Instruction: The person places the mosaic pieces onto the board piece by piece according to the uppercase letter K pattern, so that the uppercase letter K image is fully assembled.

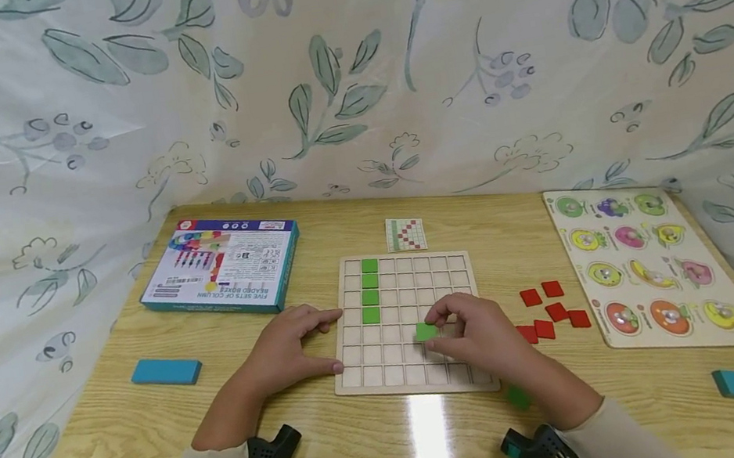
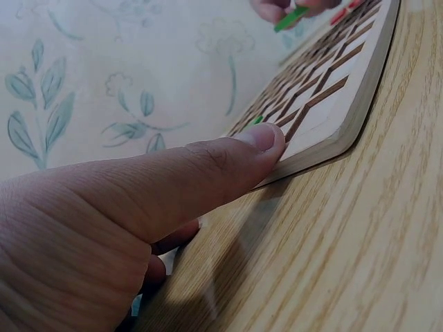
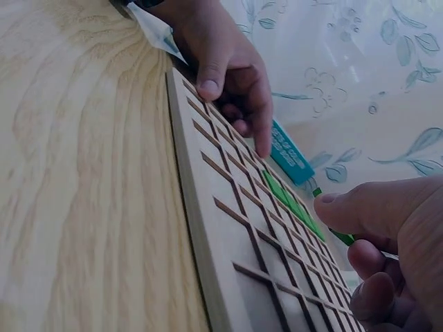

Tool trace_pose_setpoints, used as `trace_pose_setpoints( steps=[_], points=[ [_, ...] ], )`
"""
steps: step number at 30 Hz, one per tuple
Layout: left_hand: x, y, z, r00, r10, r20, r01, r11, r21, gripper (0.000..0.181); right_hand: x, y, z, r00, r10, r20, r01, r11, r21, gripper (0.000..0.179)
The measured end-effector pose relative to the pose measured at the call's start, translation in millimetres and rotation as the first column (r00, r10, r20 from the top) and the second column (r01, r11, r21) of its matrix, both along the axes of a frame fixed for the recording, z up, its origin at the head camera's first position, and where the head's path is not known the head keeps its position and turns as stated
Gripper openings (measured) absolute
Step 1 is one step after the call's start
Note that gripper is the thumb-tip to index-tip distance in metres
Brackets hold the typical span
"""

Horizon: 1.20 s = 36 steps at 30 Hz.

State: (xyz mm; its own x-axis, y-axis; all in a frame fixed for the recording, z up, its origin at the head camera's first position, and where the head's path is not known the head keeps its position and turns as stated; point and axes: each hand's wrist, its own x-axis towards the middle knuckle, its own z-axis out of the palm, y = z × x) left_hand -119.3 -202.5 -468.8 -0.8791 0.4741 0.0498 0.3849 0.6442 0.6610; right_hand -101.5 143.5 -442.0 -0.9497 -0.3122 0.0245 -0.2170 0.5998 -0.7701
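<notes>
A wooden grid board [image 1: 375, 376] lies in the middle of the table. Several green square tiles [image 1: 371, 297] fill the upper cells of its second column from the left. My right hand [image 1: 475, 331] pinches another green square tile [image 1: 425, 331] between thumb and fingers, over the board's middle right; the right wrist view shows that tile [image 3: 341, 236] raised above the grid. At the board's left edge rests my left hand [image 1: 289, 351], its thumb [image 2: 259, 138] extended onto the rim and its index finger touching higher up. More green tiles [image 1: 518, 396] lie partly hidden under my right forearm.
Several red square tiles [image 1: 556, 311] lie right of the board. Behind it is a small pattern card [image 1: 405, 234]. A box [image 1: 223, 266] sits back left, a fruit puzzle board [image 1: 657, 265] at right. Blue blocks [image 1: 166, 371] lie on both sides; a floral curtain hangs behind.
</notes>
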Motion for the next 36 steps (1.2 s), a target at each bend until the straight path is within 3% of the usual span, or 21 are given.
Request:
trace_pose_setpoints(
  steps=[7, 25, 36],
  points=[
    [0.2, 1.4, 1.4, 1.0, 0.006, 0.004, -0.006, 1.0, 0.001, 0.078, -5.0, -16.9, -6.0, 0.999, 0.052, -0.012, -0.052, 0.999, -0.003, 0.026],
    [-0.6, 0.8, 1.0, 1.0, 0.009, 0.0, -0.009, 1.0, -0.005, 0.077, -15.3, -55.5, -6.8, 0.996, 0.08, -0.025, -0.079, 0.996, 0.034, 0.023],
    [-1.1, 0.0, -0.5, 1.0, 0.006, -0.004, -0.006, 1.0, -0.004, 0.077, -14.8, -72.3, -6.7, 0.997, 0.061, -0.039, -0.055, 0.989, 0.135, 0.02]
  ],
)
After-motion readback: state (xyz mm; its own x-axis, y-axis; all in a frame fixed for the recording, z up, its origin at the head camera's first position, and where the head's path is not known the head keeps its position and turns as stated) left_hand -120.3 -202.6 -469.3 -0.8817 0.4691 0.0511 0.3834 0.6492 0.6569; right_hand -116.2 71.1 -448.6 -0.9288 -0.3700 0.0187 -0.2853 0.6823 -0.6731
